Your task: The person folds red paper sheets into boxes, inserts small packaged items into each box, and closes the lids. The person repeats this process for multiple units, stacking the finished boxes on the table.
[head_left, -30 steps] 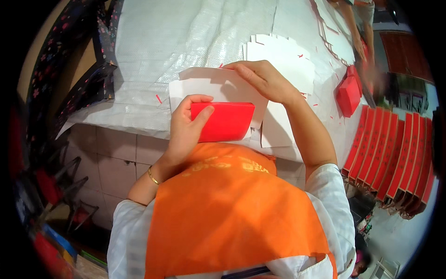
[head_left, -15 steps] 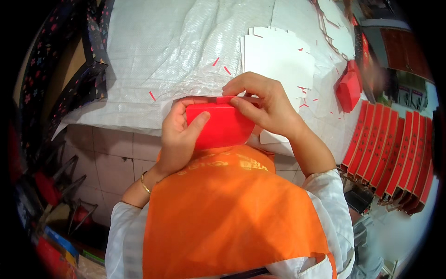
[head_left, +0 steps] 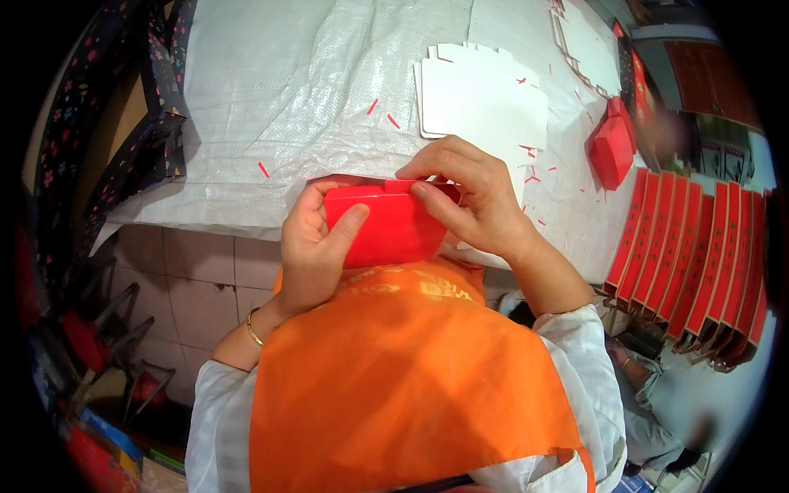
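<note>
red box is off the desk now and up in both hands

a second ago the red box is lying flat against the white sheets on the desk, looking like a flat piece. now it sits up off the surface, bowed out into a rounder shape, so the folding looks well under way, i'd say.

left hand has a closed grip around the left end, thumb pressed across the red front face, fingers curled behind. right hand is closed too, fingertips pinching along the top edge and right corner where a little tab sticks up.

just beyond the right-hand grip is the stack of white card blanks, uncovered now that the hands have pulled back toward the orange apron. further out to the right of that grip sits another red box, and a row of red flat packs is fanned along the desk edge. tiny red scraps lie scattered past the left grip.
</note>
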A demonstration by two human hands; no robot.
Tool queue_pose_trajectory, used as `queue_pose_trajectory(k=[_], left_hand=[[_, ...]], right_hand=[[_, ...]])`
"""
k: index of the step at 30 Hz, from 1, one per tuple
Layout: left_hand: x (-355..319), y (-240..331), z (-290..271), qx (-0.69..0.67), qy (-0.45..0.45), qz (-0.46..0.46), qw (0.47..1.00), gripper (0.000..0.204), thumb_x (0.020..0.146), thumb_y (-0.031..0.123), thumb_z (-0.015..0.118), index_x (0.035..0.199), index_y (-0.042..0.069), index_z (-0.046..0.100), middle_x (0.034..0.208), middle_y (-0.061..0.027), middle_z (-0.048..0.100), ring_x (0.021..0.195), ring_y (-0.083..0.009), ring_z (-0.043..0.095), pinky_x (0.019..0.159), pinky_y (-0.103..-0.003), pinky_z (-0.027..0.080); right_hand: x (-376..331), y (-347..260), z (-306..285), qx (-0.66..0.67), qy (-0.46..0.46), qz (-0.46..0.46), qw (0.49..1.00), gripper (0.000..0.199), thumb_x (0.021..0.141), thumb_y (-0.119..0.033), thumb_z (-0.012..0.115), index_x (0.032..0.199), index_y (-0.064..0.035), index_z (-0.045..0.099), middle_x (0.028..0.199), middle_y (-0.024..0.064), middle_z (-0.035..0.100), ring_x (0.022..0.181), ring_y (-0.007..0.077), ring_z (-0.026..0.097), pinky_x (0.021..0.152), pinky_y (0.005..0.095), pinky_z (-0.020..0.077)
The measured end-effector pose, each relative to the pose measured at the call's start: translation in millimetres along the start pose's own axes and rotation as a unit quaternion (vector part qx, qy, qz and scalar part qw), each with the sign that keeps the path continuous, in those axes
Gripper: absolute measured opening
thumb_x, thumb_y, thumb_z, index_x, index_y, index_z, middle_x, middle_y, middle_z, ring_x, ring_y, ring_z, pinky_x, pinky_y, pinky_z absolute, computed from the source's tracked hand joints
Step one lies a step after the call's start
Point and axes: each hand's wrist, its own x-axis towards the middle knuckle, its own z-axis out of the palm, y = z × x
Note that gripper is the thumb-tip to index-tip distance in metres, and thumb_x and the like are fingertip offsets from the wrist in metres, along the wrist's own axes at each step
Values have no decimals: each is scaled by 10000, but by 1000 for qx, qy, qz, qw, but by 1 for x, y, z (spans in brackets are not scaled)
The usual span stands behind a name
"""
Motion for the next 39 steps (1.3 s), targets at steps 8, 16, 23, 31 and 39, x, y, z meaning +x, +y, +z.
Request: queue_pose_trajectory(k=[8,16,23,31,39], left_hand=[[-6,2,6,-9,-16,14,1000,261,993,5,577,1241,-33,507,1192,-123,651,1054,-126,624,910,-282,521],[-7,-9,4,-19,-7,-2,1000,313,1002,18,568,1305,-29,508,1197,-97,655,1088,-121,613,957,-293,500],[-13,-9,-3,11,-79,-44,996,235,1031,59,540,1244,-21,597,1196,-72,669,1074,-109,617,941,-292,506],[-14,-13,-4,39,-85,-10,996,222,1044,82,529,1223,-19,613,1164,-58,677,1046,-97,615,914,-280,506],[-14,-13,-4,42,-75,-9,996,226,1049,86,516,1225,-25,605,1167,-57,674,1050,-99,610,921,-278,501]], right_hand=[[-8,2,2,-13,-1,-31,999,205,853,57,625,1019,-14,720,979,104,672,840,185,661,683,278,550],[-15,9,10,-43,22,-58,997,209,847,41,645,1022,-38,728,962,90,664,814,192,656,675,285,529],[-15,5,6,60,12,30,998,109,874,13,654,971,-15,694,942,71,649,828,149,617,701,273,509],[-14,12,3,128,-5,44,991,54,879,-20,670,882,-15,616,909,58,617,839,154,597,720,286,510],[-14,8,10,95,23,30,995,74,869,-13,681,901,-23,616,905,53,611,794,164,587,690,284,505]])
